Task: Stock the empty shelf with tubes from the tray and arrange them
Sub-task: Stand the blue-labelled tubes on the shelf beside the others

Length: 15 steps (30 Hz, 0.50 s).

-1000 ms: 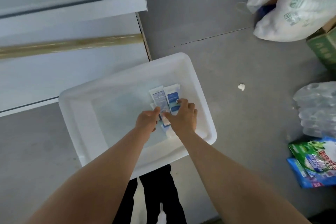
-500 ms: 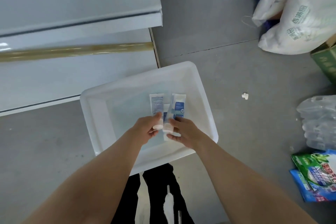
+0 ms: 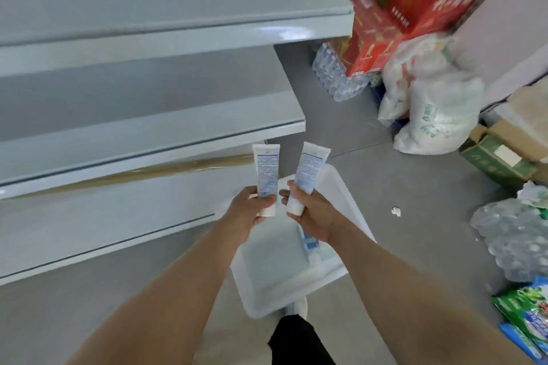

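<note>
The shelf point(image 3: 148, 133) is on the left, with grey boards one above the other. No tubes show on it yet. The step now looks like bringing two tubes from the tray to the shelf. To do it well, I think the person should move both tubes over one board and set each one down on its white cap so it stands up. They should go side by side near the front edge. Each hand should let go only when its tube stands by itself. The small print faces the camera now, so turning the tubes round may look neater.

The left hand point(image 3: 249, 213) is curled round the left tube point(image 3: 267, 169) near its cap. That tube points up, flat end on top. Just beside it is the right tube point(image 3: 311, 166), which leans a little to the right. The right hand point(image 3: 317, 216) is curled round its cap end in the same way. The two tubes are close but do not touch. Both hands are up in the air, over the tray and near the right end of the shelf.

The tray point(image 3: 281, 290) sits on the floor under the hands. One more tube point(image 3: 310, 241) lies in it by the right side. Further right on the floor are red boxes point(image 3: 415, 0), a pack of water bottles point(image 3: 335, 74) and white bags point(image 3: 436, 115).
</note>
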{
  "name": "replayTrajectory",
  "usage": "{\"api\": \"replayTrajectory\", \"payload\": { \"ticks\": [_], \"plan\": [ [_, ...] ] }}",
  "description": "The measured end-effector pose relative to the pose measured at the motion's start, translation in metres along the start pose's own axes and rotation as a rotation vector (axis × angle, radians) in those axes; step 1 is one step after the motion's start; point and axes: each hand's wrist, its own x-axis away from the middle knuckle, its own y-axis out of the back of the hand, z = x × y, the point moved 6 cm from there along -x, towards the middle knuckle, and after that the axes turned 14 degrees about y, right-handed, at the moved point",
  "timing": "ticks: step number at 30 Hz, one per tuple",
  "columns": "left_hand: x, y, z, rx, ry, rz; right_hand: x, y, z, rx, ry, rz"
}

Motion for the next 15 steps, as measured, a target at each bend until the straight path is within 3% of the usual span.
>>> {"api": "replayTrajectory", "payload": {
  "ticks": [8, 15],
  "plan": [
    [0.127, 0.104, -0.089, -0.259, -0.332, 0.061, 0.042, -0.152, 0.016, 0.008, 0.251, 0.038],
    [0.221, 0.169, -0.155, -0.330, -0.614, 0.057, 0.069, -0.276, 0.061, 0.046, 0.455, 0.132]
  ]
}}
